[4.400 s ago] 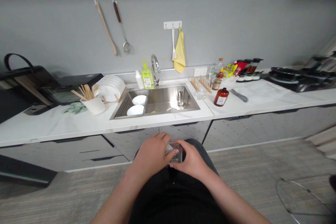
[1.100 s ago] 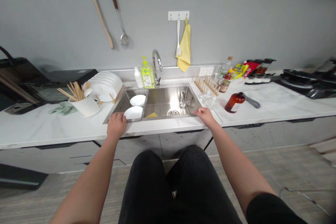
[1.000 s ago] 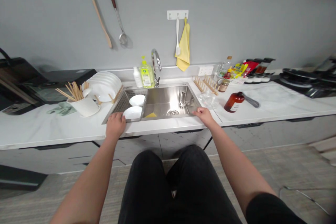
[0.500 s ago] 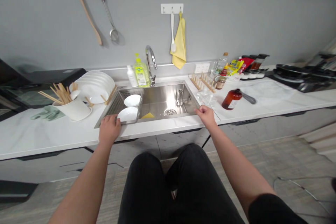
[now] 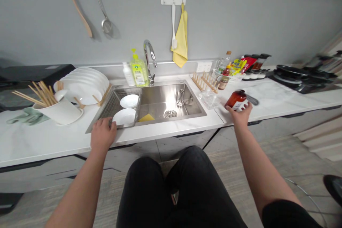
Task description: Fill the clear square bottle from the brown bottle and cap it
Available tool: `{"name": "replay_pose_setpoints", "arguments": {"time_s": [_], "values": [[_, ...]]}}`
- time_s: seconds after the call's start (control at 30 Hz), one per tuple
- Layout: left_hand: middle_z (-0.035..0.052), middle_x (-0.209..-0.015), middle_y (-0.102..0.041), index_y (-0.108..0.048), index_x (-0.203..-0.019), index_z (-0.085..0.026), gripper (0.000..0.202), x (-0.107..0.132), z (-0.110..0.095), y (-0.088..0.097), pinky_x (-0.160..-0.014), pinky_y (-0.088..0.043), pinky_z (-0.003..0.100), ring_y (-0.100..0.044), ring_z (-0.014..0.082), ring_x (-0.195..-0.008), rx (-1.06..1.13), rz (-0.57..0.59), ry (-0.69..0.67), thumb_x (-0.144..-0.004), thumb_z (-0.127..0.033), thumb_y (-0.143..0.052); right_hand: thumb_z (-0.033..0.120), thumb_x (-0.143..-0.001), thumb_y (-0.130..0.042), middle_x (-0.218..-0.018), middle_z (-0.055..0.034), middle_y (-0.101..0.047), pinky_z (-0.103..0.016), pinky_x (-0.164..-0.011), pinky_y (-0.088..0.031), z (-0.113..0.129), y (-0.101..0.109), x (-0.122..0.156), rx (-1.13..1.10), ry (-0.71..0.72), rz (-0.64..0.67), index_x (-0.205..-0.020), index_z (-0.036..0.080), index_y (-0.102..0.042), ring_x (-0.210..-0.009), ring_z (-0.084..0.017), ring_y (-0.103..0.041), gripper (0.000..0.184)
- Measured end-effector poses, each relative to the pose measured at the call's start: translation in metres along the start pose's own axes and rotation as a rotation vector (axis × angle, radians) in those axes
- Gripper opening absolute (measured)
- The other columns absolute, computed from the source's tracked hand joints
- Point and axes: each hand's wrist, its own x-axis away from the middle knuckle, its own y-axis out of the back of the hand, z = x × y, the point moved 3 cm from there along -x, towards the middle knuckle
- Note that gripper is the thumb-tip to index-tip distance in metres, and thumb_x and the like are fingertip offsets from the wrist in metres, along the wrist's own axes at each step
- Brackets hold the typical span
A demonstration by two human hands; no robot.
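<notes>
My left hand (image 5: 103, 131) rests at the front left edge of the sink (image 5: 176, 115), fingers over the rim beside the wire drain basket (image 5: 133, 123). Two white bowls, the nearer bowl (image 5: 124, 117) and the farther bowl (image 5: 129, 101), sit in that basket. On the counter to the right, my right hand (image 5: 241, 114) is spread around the front of a brown bottle (image 5: 235, 100) with a black cap and white label. Its thumb is at the bottle's lower left and its fingers at the right. Whether the fingers press on it is hard to tell.
Left of the sink stand a plate rack with white plates (image 5: 85, 89) and a chopstick holder (image 5: 57, 112). Soap bottles, one a green pump bottle (image 5: 139, 73), stand by the faucet (image 5: 149, 60). Clear glassware (image 5: 208, 99) lies between sink and brown bottle.
My right hand has moved right, from the sink's front right corner to the brown bottle. My left hand stays by the basket. The view has shifted slightly.
</notes>
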Motion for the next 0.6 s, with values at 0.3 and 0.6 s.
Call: {"name": "replay_pose_setpoints", "arguments": {"time_s": [0.3, 0.6], "values": [[0.0266, -0.141, -0.078, -0.076, -0.138, -0.011, 0.054, 0.001, -0.005, 0.003, -0.127, -0.048, 0.063, -0.067, 0.046, -0.14, -0.021, 0.003, 0.028, -0.109, -0.047, -0.049, 0.051, -0.051, -0.103, -0.122, -0.0177, -0.078, -0.063, -0.107, -0.059, 0.019, -0.004, -0.012, 0.201, -0.039, 0.002, -0.147, 0.018, -0.061, -0.108, -0.043, -0.073, 0.11], [0.0276, -0.14, -0.078, -0.076, -0.138, -0.011, 0.055, 0.001, -0.004, 0.003, -0.128, -0.047, 0.063, -0.067, 0.0469, -0.141, -0.008, 0.016, 0.035, -0.109, -0.049, -0.05, 0.074, -0.062, -0.098, -0.12, -0.0153, -0.082, -0.054, -0.095, -0.062, 0.06, 0.009, 0.105, 0.036, 0.204, 0.237, -0.135, 0.019, -0.071, -0.098, -0.036, -0.073, 0.095]]}}
